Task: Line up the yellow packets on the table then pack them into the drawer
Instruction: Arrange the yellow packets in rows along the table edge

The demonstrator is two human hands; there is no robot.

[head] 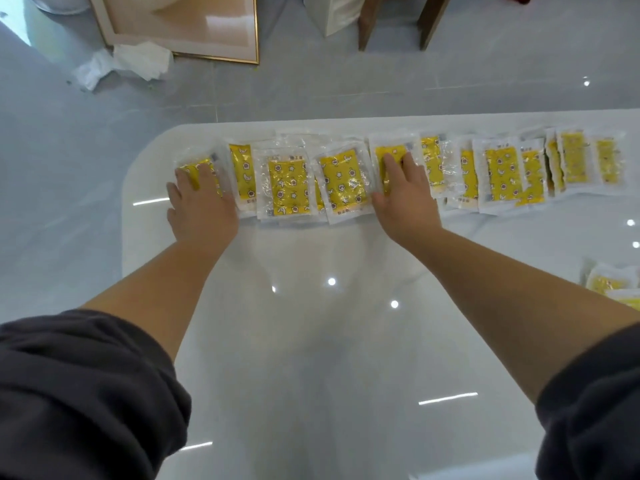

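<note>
Dark fabric sleeves point(79, 393) nearest, pushed up the forearms. Glossy white desk point(329, 341), rounded corner, over grey tile floor point(69, 168). Yellow packets point(289, 185), flat crinkly clear-plastic rectangles, overlap in a row along the desk's far edge. Left hand point(201, 199) and right hand point(403, 192) press flat on packets; each grip spread, clasping nothing. Gold-framed panel point(180, 26) and crumpled paper point(128, 64) lie beyond.

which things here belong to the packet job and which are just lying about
Job: row of packets, spare packets at far right, table, left hand and right hand resting on the row.
Lying about: crumpled paper, frame, chair legs, all on the floor.
</note>
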